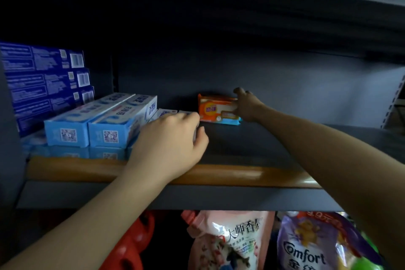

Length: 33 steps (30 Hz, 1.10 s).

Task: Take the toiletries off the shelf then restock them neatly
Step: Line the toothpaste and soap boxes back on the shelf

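Note:
On the dark shelf (pixel 252 144) light-blue toothpaste boxes (pixel 103 123) lie in a row at the left, ends facing me. My left hand (pixel 168 144) rests over the rightmost boxes (pixel 166 113), fingers curled around their near end. An orange soap pack (pixel 215 106) stands on a blue pack (pixel 228 121) at the back of the shelf. My right hand (pixel 245 104) grips the right end of the orange pack, thumb on top.
Dark-blue boxes (pixel 46 76) are stacked at the far left against the shelf's side. A wooden rail (pixel 230 176) runs along the shelf's front edge. Below hang refill pouches, a pink one (pixel 230 241) and a purple Comfort one (pixel 317 245), beside red plastic (pixel 131 247).

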### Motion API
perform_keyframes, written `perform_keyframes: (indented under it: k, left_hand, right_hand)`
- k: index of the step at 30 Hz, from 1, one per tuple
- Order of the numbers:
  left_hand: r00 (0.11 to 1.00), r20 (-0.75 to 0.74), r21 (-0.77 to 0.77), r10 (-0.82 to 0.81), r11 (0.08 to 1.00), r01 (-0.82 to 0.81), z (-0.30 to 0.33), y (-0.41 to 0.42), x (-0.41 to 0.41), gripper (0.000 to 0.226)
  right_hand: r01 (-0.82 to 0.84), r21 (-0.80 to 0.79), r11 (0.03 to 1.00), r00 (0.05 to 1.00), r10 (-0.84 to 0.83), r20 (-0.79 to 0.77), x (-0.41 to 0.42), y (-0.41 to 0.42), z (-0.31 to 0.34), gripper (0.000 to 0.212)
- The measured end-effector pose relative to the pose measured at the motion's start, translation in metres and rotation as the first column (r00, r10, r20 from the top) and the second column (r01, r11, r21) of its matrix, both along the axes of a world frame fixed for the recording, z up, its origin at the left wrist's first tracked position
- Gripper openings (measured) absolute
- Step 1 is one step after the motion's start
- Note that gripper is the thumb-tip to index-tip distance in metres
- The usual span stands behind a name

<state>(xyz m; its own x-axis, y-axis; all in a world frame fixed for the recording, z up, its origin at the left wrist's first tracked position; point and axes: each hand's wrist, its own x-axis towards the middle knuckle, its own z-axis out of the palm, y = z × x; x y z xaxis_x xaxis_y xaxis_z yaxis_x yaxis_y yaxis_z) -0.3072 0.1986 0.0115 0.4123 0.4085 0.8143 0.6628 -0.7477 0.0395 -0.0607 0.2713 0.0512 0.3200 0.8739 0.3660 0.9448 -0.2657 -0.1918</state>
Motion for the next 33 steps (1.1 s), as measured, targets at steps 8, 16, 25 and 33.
perform_keyframes:
  k: [8, 16, 25, 33]
  left_hand:
    - [1.0, -0.014, 0.015, 0.004, 1.0, -0.004, -0.002, -0.004, -0.002, 0.03]
    - [0.999, 0.001, 0.047, -0.047, 0.998, 0.047, -0.003, 0.003, 0.001, 0.022]
    - [0.998, 0.01, 0.163, -0.066, 0.985, 0.063, -0.006, 0.001, 0.001, 0.028]
    - [0.956, -0.058, 0.48, -0.287, 0.832, 0.278, -0.023, -0.029, -0.008, 0.017]
  right_hand:
    - [-0.078, -0.038, 0.996, 0.961, 0.065, -0.267, 0.006, 0.003, -0.003, 0.071]
    - [-0.203, -0.04, 0.978, 0.894, 0.169, -0.415, 0.005, -0.015, 0.005, 0.053]
    - [-0.523, 0.399, 0.753, 0.757, 0.626, -0.189, -0.061, -0.173, 0.021, 0.013]
    - [-0.504, -0.185, 0.844, 0.864, 0.493, -0.104, -0.065, -0.259, -0.111, 0.023]
